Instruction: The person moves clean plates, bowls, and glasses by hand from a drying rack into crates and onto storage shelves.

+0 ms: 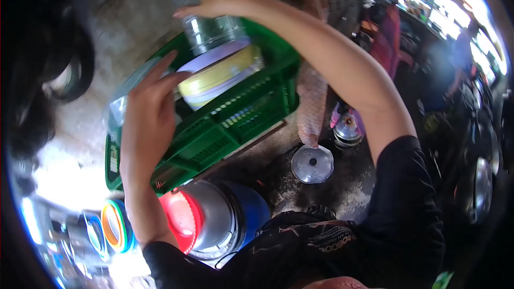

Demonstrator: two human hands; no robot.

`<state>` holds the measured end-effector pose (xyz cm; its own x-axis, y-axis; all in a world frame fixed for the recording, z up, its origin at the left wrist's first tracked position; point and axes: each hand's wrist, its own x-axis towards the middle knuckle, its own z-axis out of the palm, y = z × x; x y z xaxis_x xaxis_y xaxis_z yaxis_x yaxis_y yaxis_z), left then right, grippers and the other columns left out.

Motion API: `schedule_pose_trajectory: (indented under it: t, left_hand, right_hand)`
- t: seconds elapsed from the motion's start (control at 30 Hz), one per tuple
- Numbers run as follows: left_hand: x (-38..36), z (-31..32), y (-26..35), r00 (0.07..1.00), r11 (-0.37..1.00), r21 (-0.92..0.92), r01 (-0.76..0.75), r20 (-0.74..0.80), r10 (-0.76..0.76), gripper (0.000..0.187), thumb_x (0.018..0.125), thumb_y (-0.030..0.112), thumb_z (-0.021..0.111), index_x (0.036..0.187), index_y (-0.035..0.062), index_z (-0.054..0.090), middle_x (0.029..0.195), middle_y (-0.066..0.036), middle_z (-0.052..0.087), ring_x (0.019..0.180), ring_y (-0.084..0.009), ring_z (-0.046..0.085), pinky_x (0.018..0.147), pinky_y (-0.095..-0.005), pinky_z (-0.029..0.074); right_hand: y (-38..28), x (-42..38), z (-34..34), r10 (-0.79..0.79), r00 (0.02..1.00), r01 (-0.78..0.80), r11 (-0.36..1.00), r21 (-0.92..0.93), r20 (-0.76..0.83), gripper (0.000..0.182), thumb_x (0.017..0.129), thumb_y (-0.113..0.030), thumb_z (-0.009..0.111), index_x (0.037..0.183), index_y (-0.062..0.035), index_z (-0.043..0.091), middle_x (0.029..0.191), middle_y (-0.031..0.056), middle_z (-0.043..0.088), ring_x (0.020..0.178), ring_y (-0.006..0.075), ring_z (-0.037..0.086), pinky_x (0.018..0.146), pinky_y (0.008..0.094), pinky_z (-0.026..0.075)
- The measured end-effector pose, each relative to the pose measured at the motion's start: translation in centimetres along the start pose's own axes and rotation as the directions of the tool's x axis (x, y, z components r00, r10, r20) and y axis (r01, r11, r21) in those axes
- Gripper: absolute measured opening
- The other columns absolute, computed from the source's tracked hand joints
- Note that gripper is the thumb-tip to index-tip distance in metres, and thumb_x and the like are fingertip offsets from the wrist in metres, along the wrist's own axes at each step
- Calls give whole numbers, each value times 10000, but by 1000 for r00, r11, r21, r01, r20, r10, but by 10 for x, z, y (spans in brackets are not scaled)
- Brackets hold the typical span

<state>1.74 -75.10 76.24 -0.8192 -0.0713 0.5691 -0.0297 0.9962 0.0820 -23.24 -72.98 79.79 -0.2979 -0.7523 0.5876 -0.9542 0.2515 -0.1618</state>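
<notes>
A green plastic crate (198,150) with slotted walls stands in front of me. Inside lie a stack of yellow and pale lilac round containers (222,72) and a clear jar (214,33), slightly blurred. My left hand (152,96) is over the crate's left part, thumb and fingers apart, with the thumb tip beside the yellow container. Clear plastic (118,109) shows behind that hand at the crate's left end. At the far side, my right hand (222,0) reaches across just above the jar, thumb and forefinger spread; its other fingers are partly hidden.
Below the crate are a red basin (182,219), a grey pot (211,214) and a blue drum (249,214). A metal lid (312,164) and a small metal pot (348,128) lie to the right. Colourful basins (115,225) are at lower left. Another person (463,48) is far right.
</notes>
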Motion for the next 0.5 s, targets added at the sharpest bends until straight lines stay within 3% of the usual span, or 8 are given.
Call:
schedule_pose_trajectory:
  t: [0.1,0.17,0.23,0.27,0.3,0.37,0.43,0.5]
  left_hand:
    - [-21,-3,25,944,988,67,-139,-294,153,312,846,-77,413,1006,13,666,1177,-181,596,1043,-273,607,817,-370,492]
    - [-41,-4,46,900,974,58,-217,-374,223,310,949,87,365,1079,-55,607,1236,-200,547,1155,-329,526,944,-385,429]
    - [-59,24,55,754,928,-207,-308,-648,106,344,952,90,323,1078,-153,531,1211,-336,486,1052,-390,570,892,-428,486]
    - [-59,32,80,667,830,-408,-380,-743,-60,349,942,84,316,1081,-168,513,1182,-349,487,1038,-405,570,871,-439,512]
    - [-59,42,78,564,768,-356,-532,-826,9,337,931,74,314,1055,-167,513,1143,-336,506,1034,-409,570,835,-419,539]
    - [-52,62,91,465,628,-396,-670,-883,-62,327,925,72,301,1025,-146,522,1119,-326,514,1010,-401,582,805,-401,558]
    - [-51,71,121,550,344,-551,-760,-828,-111,314,920,72,301,1000,-127,530,1107,-314,525,960,-377,606,797,-383,558]
    - [-54,74,155,596,183,-582,-793,-802,31,315,922,81,302,992,-108,544,1113,-286,541,896,-341,629,757,-340,550]
  right_hand:
    - [0,-2,1,76,997,-74,987,144,-6,904,701,-777,510,888,101,616,859,270,636,845,367,641,767,426,508]
    - [-6,-31,-12,-60,959,96,988,119,-276,658,796,-588,571,848,66,627,844,240,646,836,366,641,789,434,510]
    - [-26,-80,-51,-14,982,29,997,78,-189,547,831,-492,573,890,49,623,901,226,635,937,349,617,845,409,492]
    - [-34,-110,-61,-57,945,74,996,42,-321,499,833,-448,584,934,41,609,962,224,612,1005,335,585,884,405,469]
    - [-41,-147,-74,-111,891,122,992,-3,-440,459,836,-403,595,979,32,594,1022,221,589,1073,321,554,922,401,447]
    - [-62,-225,-112,-62,952,52,998,-41,-300,404,849,-310,599,1075,21,546,1116,208,533,1164,312,483,985,403,396]
    - [-76,-310,-129,-59,912,18,994,-104,-407,355,859,-241,594,1103,8,530,1167,210,522,1159,341,481,984,425,396]
    - [-118,-399,-157,236,906,-283,955,-87,-350,326,870,-210,582,1110,4,531,1216,212,508,1163,372,470,971,439,405]
